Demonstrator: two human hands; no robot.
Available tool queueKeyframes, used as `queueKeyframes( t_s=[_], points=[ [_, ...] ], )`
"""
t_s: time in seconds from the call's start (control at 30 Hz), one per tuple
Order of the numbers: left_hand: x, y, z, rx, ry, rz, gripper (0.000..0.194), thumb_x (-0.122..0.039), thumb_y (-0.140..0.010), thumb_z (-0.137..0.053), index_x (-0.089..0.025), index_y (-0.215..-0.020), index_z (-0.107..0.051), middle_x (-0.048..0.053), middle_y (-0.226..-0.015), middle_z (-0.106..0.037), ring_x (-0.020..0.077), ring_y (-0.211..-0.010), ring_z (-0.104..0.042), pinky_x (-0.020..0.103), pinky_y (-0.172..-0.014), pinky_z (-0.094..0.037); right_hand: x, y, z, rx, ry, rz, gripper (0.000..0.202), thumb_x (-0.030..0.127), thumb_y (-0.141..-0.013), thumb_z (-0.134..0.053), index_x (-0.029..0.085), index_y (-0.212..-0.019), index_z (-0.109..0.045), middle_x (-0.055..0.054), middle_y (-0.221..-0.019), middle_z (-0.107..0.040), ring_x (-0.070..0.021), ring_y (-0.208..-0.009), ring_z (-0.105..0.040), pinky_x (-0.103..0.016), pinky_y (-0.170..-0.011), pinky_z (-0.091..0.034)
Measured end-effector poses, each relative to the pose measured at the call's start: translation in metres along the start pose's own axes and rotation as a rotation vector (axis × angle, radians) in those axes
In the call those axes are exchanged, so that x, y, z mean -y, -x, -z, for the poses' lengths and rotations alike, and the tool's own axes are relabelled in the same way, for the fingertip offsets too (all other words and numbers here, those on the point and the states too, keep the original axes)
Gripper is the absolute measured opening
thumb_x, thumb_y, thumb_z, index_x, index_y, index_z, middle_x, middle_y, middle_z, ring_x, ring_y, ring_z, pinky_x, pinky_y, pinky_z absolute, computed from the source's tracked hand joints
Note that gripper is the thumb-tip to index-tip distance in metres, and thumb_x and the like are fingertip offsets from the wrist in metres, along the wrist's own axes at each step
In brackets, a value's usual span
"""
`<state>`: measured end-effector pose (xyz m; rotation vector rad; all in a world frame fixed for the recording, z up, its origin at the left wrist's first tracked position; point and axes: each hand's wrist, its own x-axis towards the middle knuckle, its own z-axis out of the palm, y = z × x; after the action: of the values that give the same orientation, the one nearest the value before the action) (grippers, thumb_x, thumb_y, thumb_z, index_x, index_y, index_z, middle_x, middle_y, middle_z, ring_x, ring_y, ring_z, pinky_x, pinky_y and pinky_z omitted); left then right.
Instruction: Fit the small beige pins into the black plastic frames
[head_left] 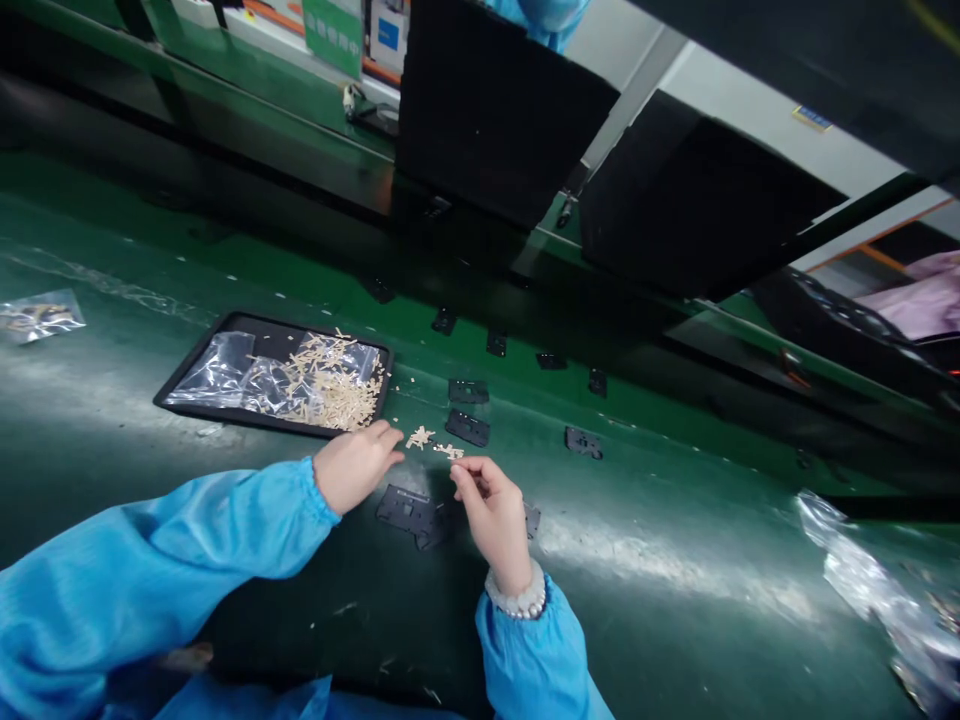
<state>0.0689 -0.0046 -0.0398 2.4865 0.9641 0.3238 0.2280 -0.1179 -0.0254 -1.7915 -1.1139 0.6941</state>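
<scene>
My left hand (358, 466) hovers over or rests on the table between the black tray and a small heap of beige pieces (420, 437), its fingers loosely bent and apart, with nothing visible in them. Thumb and forefinger of my right hand (491, 505) are pinched together beside a second little cluster of beige pieces (450, 452). Whatever the pinch holds is too small to make out. Below and between both hands lies a flat black plastic part (405, 508) with cut-outs. Another dark part (532, 519) is mostly hidden behind my right hand.
A black tray (196, 368) holds clear plastic bags (221, 368) and many loose beige pieces (345, 390). More black parts (467, 427) lie scattered beyond my hands on the green table (660, 620). Plastic bags lie at far left (45, 315) and right (862, 570). Dark panels (495, 120) stand behind.
</scene>
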Motion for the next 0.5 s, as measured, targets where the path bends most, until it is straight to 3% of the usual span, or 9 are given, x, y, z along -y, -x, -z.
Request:
queueKeyframes(
  t_s=[0.17,0.3,0.4,0.5],
  points=[
    [-0.004,0.015,-0.02,0.028,-0.025,0.035,0.023,-0.011,-0.087,-0.038,-0.014,-0.077,-0.059,0.009,-0.08,-0.058,0.0174,-0.07,-0.06,0.026,-0.059,-0.046,0.002,0.0,-0.004,0.052,-0.01,0.005,0.015,0.031,-0.082,-0.055,0.018,-0.081,-0.064,-0.002,-0.071,-0.065,-0.0134,-0.06,-0.057,-0.025,-0.057,-0.047],
    [-0.011,0.016,-0.008,0.013,0.075,0.018,0.021,-0.018,-0.088,-0.041,-0.017,-0.078,-0.06,0.006,-0.081,-0.059,0.0161,-0.07,-0.057,0.024,-0.056,-0.043,0.008,0.005,-0.009,0.071,-0.158,-0.067,0.015,0.031,-0.08,-0.058,0.018,-0.079,-0.063,-0.001,-0.067,-0.063,-0.0117,-0.055,-0.054,-0.025,-0.055,-0.046],
    [-0.016,0.015,0.009,-0.073,0.604,0.032,0.016,-0.029,-0.085,-0.05,-0.018,-0.076,-0.059,0.002,-0.079,-0.057,0.0136,-0.073,-0.055,0.023,-0.064,-0.044,0.017,0.011,-0.018,0.165,-0.408,-0.155,0.02,0.034,-0.078,-0.059,0.017,-0.088,-0.064,-0.002,-0.072,-0.066,-0.0099,-0.051,-0.054,-0.022,-0.047,-0.044],
    [-0.022,0.017,0.016,-0.077,1.154,0.179,0.019,-0.035,-0.076,-0.062,-0.017,-0.07,-0.059,0.001,-0.074,-0.055,0.0109,-0.066,-0.052,0.021,-0.06,-0.042,0.027,0.016,-0.028,0.233,-0.599,-0.19,0.023,0.035,-0.075,-0.064,0.019,-0.091,-0.064,-0.001,-0.071,-0.066,-0.0088,-0.049,-0.053,-0.02,-0.044,-0.043]
  ],
)
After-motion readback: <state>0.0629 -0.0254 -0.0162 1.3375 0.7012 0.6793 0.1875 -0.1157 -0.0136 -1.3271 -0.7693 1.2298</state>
